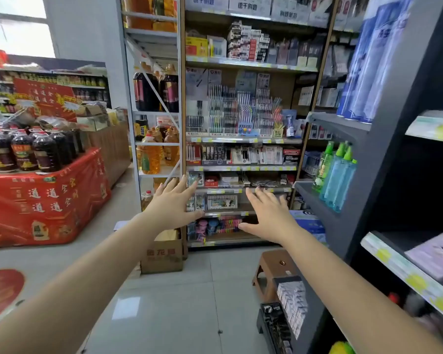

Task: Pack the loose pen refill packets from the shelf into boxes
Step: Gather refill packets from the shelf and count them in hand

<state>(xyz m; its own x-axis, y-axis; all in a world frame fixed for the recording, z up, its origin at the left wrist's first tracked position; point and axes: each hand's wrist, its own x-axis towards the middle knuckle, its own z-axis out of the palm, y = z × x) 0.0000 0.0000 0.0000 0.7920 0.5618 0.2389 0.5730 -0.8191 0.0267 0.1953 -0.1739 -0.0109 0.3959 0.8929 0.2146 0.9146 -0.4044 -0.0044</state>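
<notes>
Wooden uprights frame the stationery shelf [241, 140], and both arms stretch toward it carrying nothing. The left hand [173, 205] and right hand [269, 215] have their fingers spread straight and appear short of the shelf's lower tiers. On the third tier from the bottom, toward the shelf's right end, lies a loose heap of small packets [265, 183]. These are most likely the pen refills, though they are too blurred to read. A cardboard box [164, 254] stands on the floor at the shelf's left foot, and a brown stool [273, 267] at its right foot. The task looks barely begun, at the approach. The next move calls for closing in on the shelf and gathering the heap without scattering the thin packets.
</notes>
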